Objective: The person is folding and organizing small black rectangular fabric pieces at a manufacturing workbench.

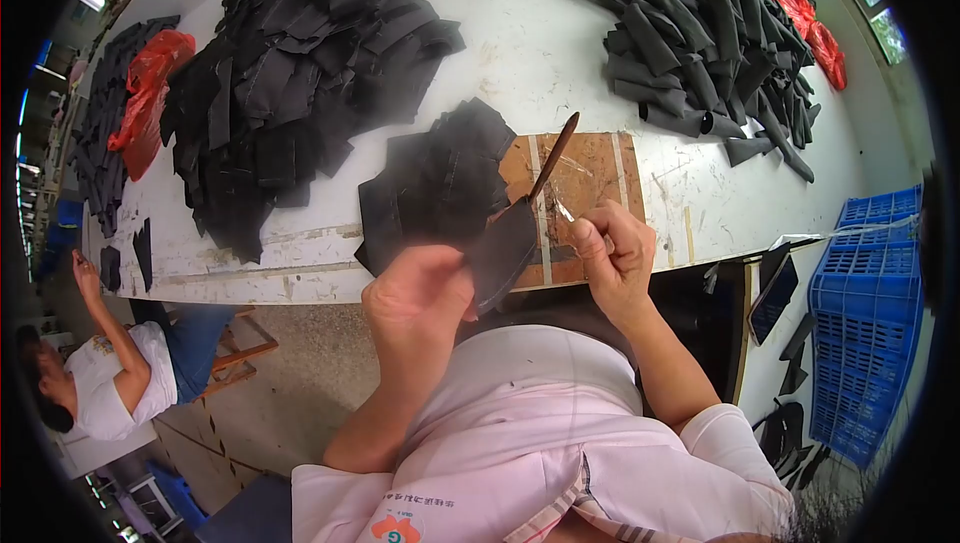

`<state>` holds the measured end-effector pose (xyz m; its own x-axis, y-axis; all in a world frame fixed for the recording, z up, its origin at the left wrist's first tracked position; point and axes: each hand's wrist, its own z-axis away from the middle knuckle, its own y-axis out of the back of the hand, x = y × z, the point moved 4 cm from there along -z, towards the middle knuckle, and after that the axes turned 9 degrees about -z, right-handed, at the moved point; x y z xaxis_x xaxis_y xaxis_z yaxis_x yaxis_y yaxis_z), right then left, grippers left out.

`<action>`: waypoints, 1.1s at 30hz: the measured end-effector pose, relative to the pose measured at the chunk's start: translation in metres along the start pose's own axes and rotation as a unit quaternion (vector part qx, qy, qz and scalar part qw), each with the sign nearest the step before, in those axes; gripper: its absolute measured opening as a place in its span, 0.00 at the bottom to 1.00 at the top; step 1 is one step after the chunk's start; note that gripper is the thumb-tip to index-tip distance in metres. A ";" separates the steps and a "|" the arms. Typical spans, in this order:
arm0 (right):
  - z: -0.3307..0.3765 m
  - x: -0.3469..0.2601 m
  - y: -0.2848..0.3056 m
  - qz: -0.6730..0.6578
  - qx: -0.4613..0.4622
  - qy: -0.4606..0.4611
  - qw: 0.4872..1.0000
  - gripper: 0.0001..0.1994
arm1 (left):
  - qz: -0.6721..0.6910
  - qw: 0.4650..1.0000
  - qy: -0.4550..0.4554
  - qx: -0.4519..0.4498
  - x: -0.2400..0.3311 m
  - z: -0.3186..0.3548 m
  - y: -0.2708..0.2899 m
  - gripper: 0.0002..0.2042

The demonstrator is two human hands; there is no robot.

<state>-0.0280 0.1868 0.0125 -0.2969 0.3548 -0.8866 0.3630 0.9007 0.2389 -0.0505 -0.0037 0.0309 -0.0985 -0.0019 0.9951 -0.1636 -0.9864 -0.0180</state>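
Observation:
My left hand (425, 288) is closed on the edge of a flat black fabric piece (502, 251) at the table's front edge. The piece reaches up to the lower end of a dark brown, tapered stick (555, 155), which slants over a brown board (600, 168). To the right, my right hand (618, 253) is closed in a pinch. A small shiny sliver (564, 210) shows beside its fingertips; I cannot tell what it belongs to. Left of the board lies a small stack of black fabric pieces (425, 178), partly behind my left hand.
A large heap of flat black pieces (310, 73) covers the table's far left, a heap of rolled-looking black pieces (690, 38) the far right. Red plastic bags (150, 93) lie beside them. Blue crates (865, 313) stand at right. Another person (110, 373) sits at left.

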 end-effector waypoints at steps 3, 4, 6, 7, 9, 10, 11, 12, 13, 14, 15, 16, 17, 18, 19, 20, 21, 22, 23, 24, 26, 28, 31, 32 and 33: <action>0.002 -0.032 0.001 0.002 -0.025 0.037 0.999 0.09 | -0.051 0.998 0.018 -0.030 0.000 0.001 -0.008 0.05; 0.001 -0.039 -0.002 -0.017 -0.054 0.047 0.997 0.10 | -0.051 0.998 0.017 -0.034 0.000 0.000 -0.011 0.05; -0.003 -0.054 -0.007 -0.028 -0.105 0.067 0.992 0.12 | -0.053 0.997 -0.003 -0.049 -0.001 0.000 -0.017 0.04; -0.003 -0.057 -0.010 -0.031 -0.106 0.073 0.991 0.12 | -0.056 0.997 -0.009 -0.045 0.002 0.002 -0.019 0.04; 0.000 -0.059 -0.018 -0.055 -0.104 -0.001 0.993 0.13 | -0.026 0.998 -0.031 -0.048 0.007 0.007 -0.025 0.04; 0.003 -0.055 -0.019 -0.058 -0.109 -0.029 0.992 0.10 | -0.020 0.998 -0.029 -0.055 0.005 0.009 -0.025 0.04; 0.005 -0.053 -0.020 -0.064 -0.115 -0.020 0.991 0.10 | -0.069 0.994 -0.065 -0.046 0.006 0.008 -0.026 0.04; 0.005 -0.049 -0.020 -0.069 -0.106 -0.028 0.992 0.07 | -0.107 0.990 -0.078 -0.041 0.005 0.007 -0.027 0.04; 0.007 -0.046 -0.022 -0.077 -0.101 -0.040 0.991 0.05 | -0.146 0.985 -0.086 -0.031 0.002 0.008 -0.026 0.04; 0.009 -0.042 -0.022 -0.076 -0.100 -0.068 0.990 0.03 | -0.195 0.974 -0.120 -0.010 0.004 0.009 -0.028 0.04; 0.010 -0.040 -0.023 -0.084 -0.110 -0.064 0.988 0.03 | -0.228 0.963 -0.145 -0.009 0.007 0.009 -0.029 0.05; 0.010 -0.039 -0.023 -0.044 -0.110 -0.050 0.992 0.03 | -0.266 0.943 -0.199 0.027 0.006 0.010 -0.029 0.05; 0.011 -0.039 -0.025 -0.004 -0.109 -0.036 0.993 0.04 | -0.304 0.917 -0.250 0.061 0.002 0.011 -0.030 0.05; 0.011 -0.041 -0.029 0.013 -0.119 -0.022 0.993 0.05 | -0.329 0.906 -0.254 0.078 0.001 0.012 -0.027 0.06; 0.013 -0.041 -0.032 0.009 -0.127 -0.019 0.992 0.05 | -0.332 0.905 -0.251 0.087 -0.001 0.011 -0.028 0.06; 0.015 -0.040 -0.035 0.047 -0.119 0.002 0.992 0.06 | -0.284 0.928 -0.221 0.100 -0.005 0.009 -0.028 0.07; 0.015 -0.039 -0.038 0.085 -0.110 0.023 0.990 0.06 | -0.235 0.946 -0.191 0.113 -0.007 0.007 -0.025 0.07; 0.016 -0.034 -0.040 0.082 -0.116 0.024 0.990 0.06 | -0.236 0.946 -0.188 0.118 -0.005 0.005 -0.022 0.07; 0.015 -0.027 -0.040 0.090 -0.094 0.021 0.991 0.06 | -0.109 0.991 -0.050 0.059 -0.012 -0.001 -0.020 0.07; 0.013 -0.024 -0.038 0.097 -0.072 0.018 0.992 0.07 | 0.023 0.996 0.088 -0.002 -0.021 -0.003 -0.022 0.08; 0.012 -0.026 -0.037 0.061 -0.065 0.005 0.996 0.07 | 0.147 0.980 0.122 -0.057 -0.027 -0.007 -0.019 0.09; 0.012 -0.021 -0.034 -0.049 -0.058 -0.023 0.997 0.05 | 0.297 0.926 0.180 -0.145 -0.026 -0.005 -0.023 0.10; 0.017 -0.002 -0.033 -0.373 -0.047 -0.320 0.870 0.02 | 0.271 0.928 0.160 -0.199 -0.018 -0.005 -0.025 0.11; 0.017 0.000 -0.032 -0.431 -0.048 -0.355 0.828 0.03 | 0.174 0.962 0.144 -0.154 -0.015 -0.006 -0.024 0.12; 0.017 0.002 -0.033 -0.435 -0.054 -0.354 0.826 0.03 | 0.171 0.964 0.140 -0.148 -0.018 -0.007 -0.026 0.12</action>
<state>-0.0255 0.1532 -0.0041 0.2010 -0.6391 -0.7424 0.1913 0.7689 -0.6101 -0.0516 0.0237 0.0126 -0.4509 -0.2336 0.8614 -0.3432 -0.8455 -0.4090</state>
